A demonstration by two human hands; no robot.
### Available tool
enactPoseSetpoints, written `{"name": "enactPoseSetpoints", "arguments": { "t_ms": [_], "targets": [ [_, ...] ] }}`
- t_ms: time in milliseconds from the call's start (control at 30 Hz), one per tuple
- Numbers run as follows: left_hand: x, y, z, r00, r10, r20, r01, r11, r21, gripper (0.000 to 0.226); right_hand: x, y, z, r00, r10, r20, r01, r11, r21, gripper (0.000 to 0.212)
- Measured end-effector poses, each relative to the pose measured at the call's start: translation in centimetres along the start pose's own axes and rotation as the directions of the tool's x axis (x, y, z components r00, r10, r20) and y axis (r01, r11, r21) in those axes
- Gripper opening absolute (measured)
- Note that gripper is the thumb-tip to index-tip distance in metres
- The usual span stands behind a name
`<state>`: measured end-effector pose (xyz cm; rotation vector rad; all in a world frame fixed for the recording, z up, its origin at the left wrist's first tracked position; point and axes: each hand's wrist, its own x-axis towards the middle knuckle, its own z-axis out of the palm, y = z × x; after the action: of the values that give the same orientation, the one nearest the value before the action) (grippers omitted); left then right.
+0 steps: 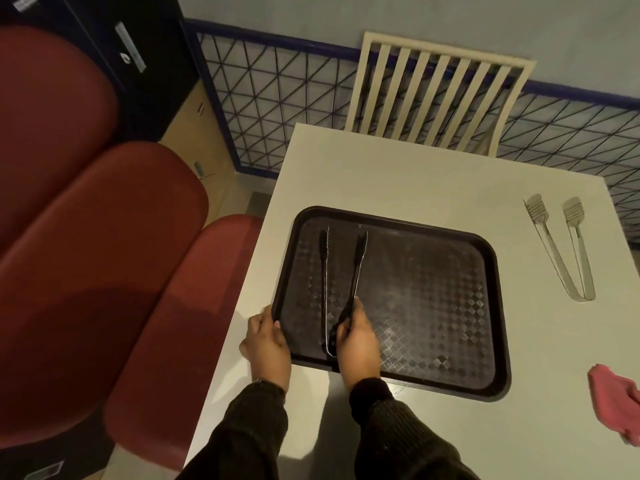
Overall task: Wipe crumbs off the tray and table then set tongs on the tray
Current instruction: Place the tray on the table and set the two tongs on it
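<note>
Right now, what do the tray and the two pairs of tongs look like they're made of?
Tray: probably moulded plastic, dark brown, with a glossy diamond texture catching light. Black tongs in the right hand: dark, matte, likely coated metal or plastic. Silver tongs on the table: shiny bare metal, probably stainless steel.

The tray (pixel 450 296) is seen to be of dark plastic, its floor embossed with a diamond texture that catches the light, its raised rim smooth. The tongs (pixel 343 282) lying on it are dark and matt with toothed tips, while the second tongs (pixel 561 247) on the table look like polished, slotted metal. The table (pixel 398 174) is faced in a smooth, pale, faintly glossy laminate, the cloth (pixel 616 400) is soft pink fabric, and the seats (pixel 104 254) are covered in smooth red upholstery.
</note>
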<state>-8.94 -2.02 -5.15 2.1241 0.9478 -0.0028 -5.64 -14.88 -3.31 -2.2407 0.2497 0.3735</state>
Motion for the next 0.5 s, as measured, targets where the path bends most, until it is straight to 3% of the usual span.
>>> {"name": "enactPoseSetpoints", "arguments": {
  "t_ms": [267, 367, 500],
  "targets": [
    [-0.4, 0.0, -0.2, 1.000, -0.007, 0.007, 0.007, 1.000, 0.015, 0.039, 1.1, 0.2, 0.4, 0.999, 0.023, -0.044, -0.022, 1.000, 0.017, 0.045],
    [-0.7, 0.3, -0.5, 1.000, 0.000, 0.006, 0.000, 0.999, 0.032, 0.041, 1.1, -0.1, 0.0, 0.997, 0.061, -0.045, -0.059, 0.997, 0.053, 0.052],
    [-0.4, 2.0, -1.2, 0.997, 0.038, -0.062, -0.031, 0.995, 0.100, 0.052, 2.2, 0.4, -4.5, 0.994, 0.030, -0.106, -0.035, 0.999, -0.040, 0.053]
  ]
}}
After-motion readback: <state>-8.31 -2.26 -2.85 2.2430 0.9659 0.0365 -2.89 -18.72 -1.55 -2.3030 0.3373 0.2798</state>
